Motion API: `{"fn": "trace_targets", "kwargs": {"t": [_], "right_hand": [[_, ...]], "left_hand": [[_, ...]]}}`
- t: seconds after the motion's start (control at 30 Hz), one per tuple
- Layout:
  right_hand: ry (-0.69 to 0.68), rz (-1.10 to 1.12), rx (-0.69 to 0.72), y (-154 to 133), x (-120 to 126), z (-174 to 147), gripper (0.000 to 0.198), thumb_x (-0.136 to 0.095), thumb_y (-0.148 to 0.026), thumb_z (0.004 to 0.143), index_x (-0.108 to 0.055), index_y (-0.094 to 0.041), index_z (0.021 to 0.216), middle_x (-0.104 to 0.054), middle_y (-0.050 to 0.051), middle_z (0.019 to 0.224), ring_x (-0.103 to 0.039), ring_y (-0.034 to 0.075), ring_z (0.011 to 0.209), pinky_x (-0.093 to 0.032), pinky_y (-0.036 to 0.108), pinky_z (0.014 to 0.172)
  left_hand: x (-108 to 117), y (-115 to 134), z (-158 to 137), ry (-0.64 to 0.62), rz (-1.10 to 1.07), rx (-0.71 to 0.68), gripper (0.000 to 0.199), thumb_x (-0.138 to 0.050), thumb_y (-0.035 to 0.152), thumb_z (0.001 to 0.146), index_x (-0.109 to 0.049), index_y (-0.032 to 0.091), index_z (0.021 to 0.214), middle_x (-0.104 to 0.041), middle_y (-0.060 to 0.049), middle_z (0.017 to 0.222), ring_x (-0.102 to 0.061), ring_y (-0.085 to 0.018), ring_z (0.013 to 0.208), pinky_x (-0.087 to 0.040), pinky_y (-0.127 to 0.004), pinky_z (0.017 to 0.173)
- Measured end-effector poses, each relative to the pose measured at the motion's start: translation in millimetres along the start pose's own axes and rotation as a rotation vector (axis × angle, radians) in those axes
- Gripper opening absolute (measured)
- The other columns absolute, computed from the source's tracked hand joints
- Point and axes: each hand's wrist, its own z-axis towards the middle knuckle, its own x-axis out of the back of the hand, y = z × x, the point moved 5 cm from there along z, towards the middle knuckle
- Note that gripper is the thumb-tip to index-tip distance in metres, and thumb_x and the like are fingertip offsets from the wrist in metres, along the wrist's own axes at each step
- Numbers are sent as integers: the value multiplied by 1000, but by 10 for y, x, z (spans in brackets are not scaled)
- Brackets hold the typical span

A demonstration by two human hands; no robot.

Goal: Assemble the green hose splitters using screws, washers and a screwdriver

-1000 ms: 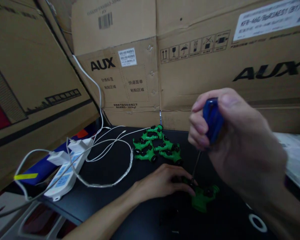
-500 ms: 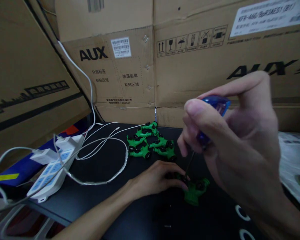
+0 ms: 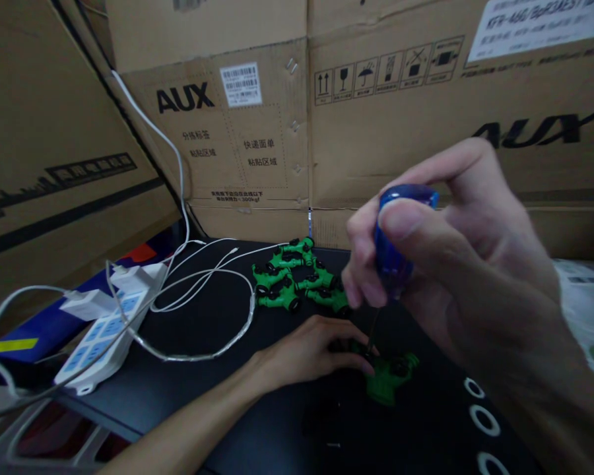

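My right hand (image 3: 455, 264) is closed round the blue see-through handle of a screwdriver (image 3: 393, 251), thumb pressed along its side. The thin shaft slants down to a green Y-shaped hose splitter (image 3: 383, 382) on the dark tabletop. My left hand (image 3: 321, 349) pinches one arm of this splitter between thumb and fingers, close to where the screwdriver tip meets it. Its black valve parts show on the far arm; the held arm is partly hidden by my fingers. Behind my left hand several similar green splitters (image 3: 280, 297) lie grouped together.
White cables (image 3: 218, 356) loop over the left of the table (image 3: 178, 396) towards a white power strip (image 3: 106, 336). Large cardboard boxes (image 3: 257, 165) stand behind. Several white rings (image 3: 485, 420) lie at lower right. A small screw-like metal piece (image 3: 333, 444) lies near the front.
My right hand has turned with the screwdriver, its handle now tilted differently and slightly further left. My left hand keeps its hold on the splitter. The view has shifted slightly.
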Motion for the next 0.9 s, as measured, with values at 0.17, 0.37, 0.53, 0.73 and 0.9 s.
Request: {"fn": "trace_targets", "kwargs": {"t": [0.17, 0.37, 0.53, 0.73, 0.9], "right_hand": [[75, -30, -184, -59, 7, 78, 25, -41, -29, 99, -62, -27, 85, -45, -4, 48, -37, 13, 38, -31, 26, 35], [-9, 11, -113, -93, -18, 63, 29, -63, -44, 93, -54, -24, 74, -56, -5, 59, -51, 12, 45, -46, 29, 45], [-72, 29, -6, -120, -42, -3, 38, -60, -57, 93, -38, -26, 87, -55, -9, 62, -41, 9, 43, -38, 22, 39], [-227, 24, -54, -173, -72, 33, 43, -42, -60, 99, -48, -22, 80, -40, -5, 54, -35, 12, 44, -28, 29, 39], [-259, 132, -45, -150, -61, 3, 40, -55, -57, 95, -42, -22, 83, -53, -3, 69, -51, 12, 57, -45, 31, 57]], "left_hand": [[2, -8, -4, -9, 21, 18, 31, -73, 37, 90, -72, 19, 115, -75, -6, 115, -70, -20, 106, -51, -29, 96], [5, 11, 3, -5, 22, 4, 28, -71, 37, 92, -73, 19, 113, -75, -6, 113, -70, -20, 105, -50, -29, 96], [5, 11, 16, -14, 46, 8, 26, -70, 35, 93, -72, 19, 113, -75, -5, 113, -70, -19, 103, -50, -29, 94], [10, 19, 12, -6, 45, -8, 25, -70, 34, 93, -72, 19, 113, -75, -4, 112, -70, -19, 105, -50, -29, 96], [13, 67, 2, 21, 40, 23, 26, -72, 33, 91, -73, 16, 111, -76, -4, 110, -70, -20, 107, -50, -28, 99]]}}
